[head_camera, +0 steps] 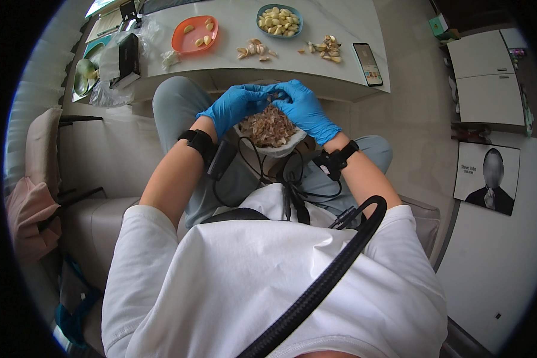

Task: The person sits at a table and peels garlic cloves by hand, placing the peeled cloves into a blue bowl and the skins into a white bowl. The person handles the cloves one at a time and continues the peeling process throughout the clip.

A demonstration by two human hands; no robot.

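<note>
My left hand (239, 105) and my right hand (302, 109), both in blue gloves, meet fingertip to fingertip above a lined bin (286, 147) between my knees. Garlic skins (268, 127) fill the bin. Something small and brownish shows between the fingers; the fingers mostly hide it, so I cannot tell which hand grips it. On the table beyond lie unpeeled garlic cloves (253, 48) and a second pile of garlic cloves (329, 48). A blue bowl (258, 27) holds many peeled cloves, and an orange plate (179, 38) holds several.
A smartphone (368, 65) lies near the table's right corner. A black box (129, 58), plastic bags (112, 94) and a green dish (78, 87) crowd the left end. Black cables (291, 190) hang over my lap. A chair (44, 143) stands at left.
</note>
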